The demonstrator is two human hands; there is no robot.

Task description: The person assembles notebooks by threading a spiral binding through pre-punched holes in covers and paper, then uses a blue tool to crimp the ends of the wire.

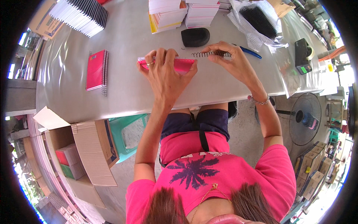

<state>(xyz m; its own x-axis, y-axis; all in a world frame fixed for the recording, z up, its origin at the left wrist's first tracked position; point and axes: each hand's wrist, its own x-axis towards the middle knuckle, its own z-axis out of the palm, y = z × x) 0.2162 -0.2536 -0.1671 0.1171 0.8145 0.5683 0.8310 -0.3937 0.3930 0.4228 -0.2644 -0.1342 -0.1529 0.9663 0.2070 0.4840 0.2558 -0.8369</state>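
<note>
My left hand point(164, 72) is wrapped over a pink-covered notebook point(183, 65), holding it on edge above the table. To its right, my right hand point(234, 61) pinches a dark spiral binding coil point(201, 55). The coil's free end points left toward the notebook's top edge, a small gap apart from it. A slim blue tool point(250, 52) lies just behind my right hand, partly hidden by it. Beyond both hands sits a rounded black block point(195, 37). On the left, a spiral-bound pink notebook point(96, 71) lies flat.
Stacks of paper point(166, 18) stand at the back. Spiral-bound books point(80, 16) are piled back left. Black coils point(259, 22) lie in white wrapping back right, near a black tape dispenser point(304, 56). An open carton point(93, 149), green stool point(126, 134) and fan point(304, 117) are below table level.
</note>
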